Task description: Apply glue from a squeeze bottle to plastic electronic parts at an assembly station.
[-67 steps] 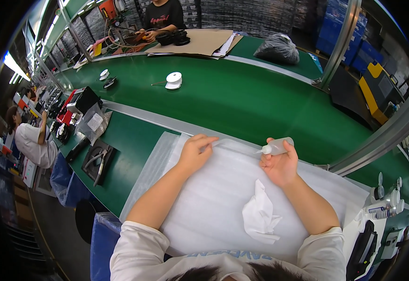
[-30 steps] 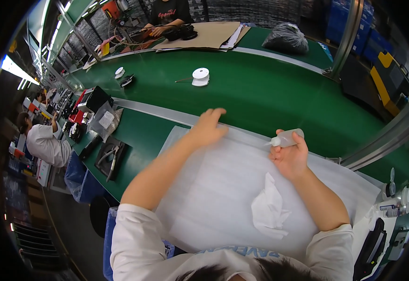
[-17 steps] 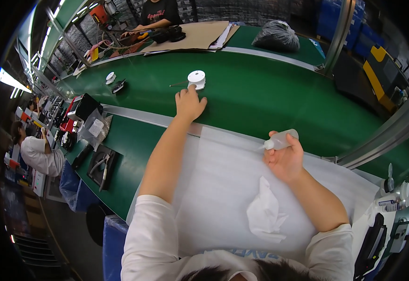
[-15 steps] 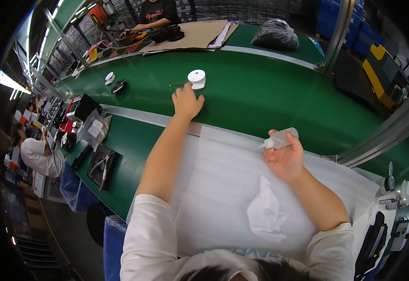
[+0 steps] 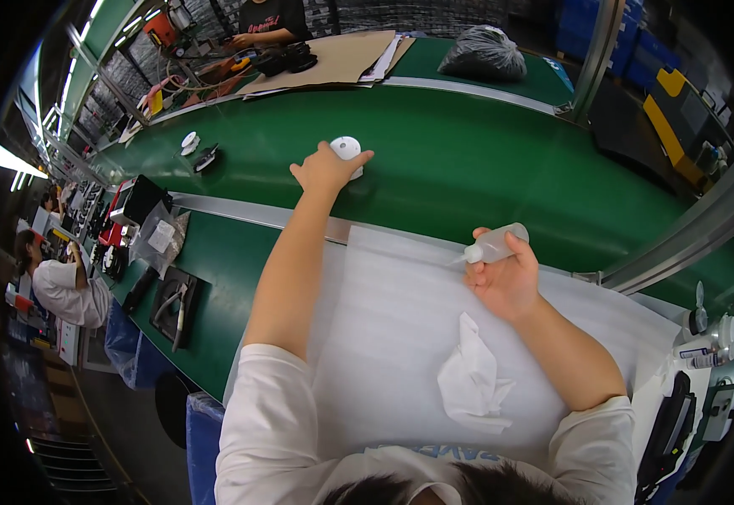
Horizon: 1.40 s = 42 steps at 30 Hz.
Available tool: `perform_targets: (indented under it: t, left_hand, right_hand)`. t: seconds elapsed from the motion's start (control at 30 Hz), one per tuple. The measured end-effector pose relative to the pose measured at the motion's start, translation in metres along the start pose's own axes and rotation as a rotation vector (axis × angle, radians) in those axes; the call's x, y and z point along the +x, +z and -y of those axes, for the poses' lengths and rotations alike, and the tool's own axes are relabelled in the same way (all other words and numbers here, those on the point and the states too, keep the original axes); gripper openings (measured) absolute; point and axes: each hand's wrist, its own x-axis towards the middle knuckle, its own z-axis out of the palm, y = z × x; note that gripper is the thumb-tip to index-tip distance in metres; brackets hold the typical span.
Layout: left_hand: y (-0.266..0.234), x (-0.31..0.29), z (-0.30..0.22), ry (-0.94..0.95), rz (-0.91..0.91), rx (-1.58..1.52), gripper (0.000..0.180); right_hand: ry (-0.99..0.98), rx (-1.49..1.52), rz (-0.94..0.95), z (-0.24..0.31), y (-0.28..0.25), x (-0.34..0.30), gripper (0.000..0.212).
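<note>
Since a second ago, the left hand (image 5: 326, 174) has gone from the far edge of the sheet (image 5: 384, 337) out to the white spool (image 5: 346, 146), which stands on the green belt (image 5: 468, 160), round face up. Thumb and fingers spread around its near side; I can't tell whether they pinch it. Farther off, the right hand (image 5: 506, 284) grips a bottle (image 5: 500, 242), nozzle pointing left; the spool lies ahead and left of it. A tissue (image 5: 472, 379) rests on the sheet.

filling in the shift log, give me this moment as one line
left hand: at white round part, grip unclear | right hand: holding bottle, nozzle leftward | tissue: on white sheet
</note>
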Motion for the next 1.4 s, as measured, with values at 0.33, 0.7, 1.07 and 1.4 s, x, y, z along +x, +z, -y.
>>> perform_targets:
  t: [0.33, 0.7, 1.07, 1.4]
  left_hand:
    - [-0.022, -0.03, -0.017, 0.263, 0.003, -0.448, 0.053]
    - [-0.043, -0.165, -0.001, 1.084, -0.503, -0.947, 0.073]
    - [-0.03, -0.19, -0.003, 1.481, -0.821, -0.52, 0.037]
    - [-0.029, -0.194, -0.007, 1.46, -0.907, -0.48, 0.038]
  right_hand:
    - [-0.042, 0.012, 0.013, -0.001, 0.006, -0.002, 0.035]
    - [-1.015, -0.663, 0.175, 0.041, 0.069, -0.072, 0.047]
    - [-1.36, -1.322, 0.393, 0.019, 0.091, -0.089, 0.037]
    - [-1.29, -1.411, 0.394, 0.022, 0.09, -0.093, 0.04]
